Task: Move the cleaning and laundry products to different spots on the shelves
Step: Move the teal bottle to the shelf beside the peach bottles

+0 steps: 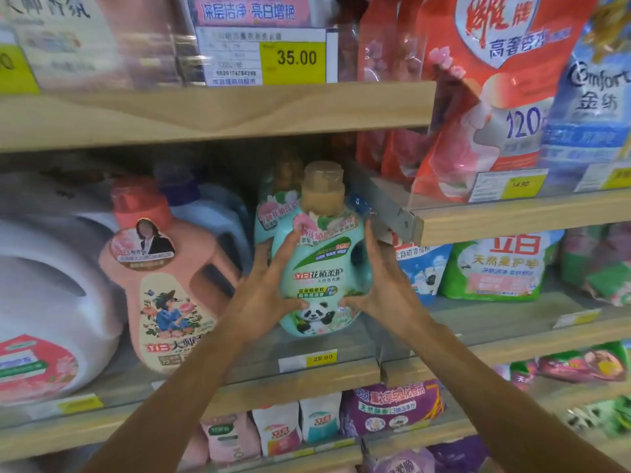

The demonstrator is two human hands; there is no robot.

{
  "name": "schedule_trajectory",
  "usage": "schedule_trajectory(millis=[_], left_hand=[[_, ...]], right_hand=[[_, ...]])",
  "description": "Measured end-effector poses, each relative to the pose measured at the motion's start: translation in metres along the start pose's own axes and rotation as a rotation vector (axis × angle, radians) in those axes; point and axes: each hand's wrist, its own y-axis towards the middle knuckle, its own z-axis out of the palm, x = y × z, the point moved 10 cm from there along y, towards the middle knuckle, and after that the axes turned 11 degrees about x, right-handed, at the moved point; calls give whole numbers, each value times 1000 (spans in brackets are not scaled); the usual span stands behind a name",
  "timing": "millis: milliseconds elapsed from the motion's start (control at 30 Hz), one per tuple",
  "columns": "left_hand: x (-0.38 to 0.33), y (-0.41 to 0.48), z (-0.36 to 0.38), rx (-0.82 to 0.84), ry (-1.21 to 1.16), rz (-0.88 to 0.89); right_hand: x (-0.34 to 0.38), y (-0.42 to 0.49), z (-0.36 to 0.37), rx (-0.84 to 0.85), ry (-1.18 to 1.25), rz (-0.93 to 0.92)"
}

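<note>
A mint-green laundry detergent bottle (pixel 321 268) with a tan cap and a panda on its label stands upright over the middle wooden shelf (pixel 341 373). My left hand (pixel 269 288) grips its left side and my right hand (pixel 379 281) grips its right side by the handle. A second green bottle (pixel 269 213) of the same kind stands right behind it, mostly hidden.
A pink detergent bottle (pixel 167 285) stands to the left, a large white jug (pixel 47 295) beyond it, a blue-white jug (pixel 215 216) behind. Red refill bags (pixel 491 97) fill the upper right shelf. Green and blue powder bags (pixel 495 268) sit right. Pouches (pixel 300 428) line the lower shelf.
</note>
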Motion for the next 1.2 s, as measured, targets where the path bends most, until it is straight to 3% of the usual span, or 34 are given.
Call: schedule_trajectory(millis=[467, 700, 833, 1000, 1200], left_hand=[[6, -10, 13, -107, 75, -44], [-3, -22, 8, -44, 193, -94], [-17, -43, -10, -5, 319, -153], [-45, -80, -46, 72, 415, -260], [-100, -138, -105, 31, 446, -312]], right_hand=[[-1, -2, 13, 21, -25, 20], [11, -16, 6, -5, 28, 52], [32, -39, -10, -14, -4, 87], [77, -66, -35, 117, -71, 102], [142, -100, -91, 168, -117, 87]])
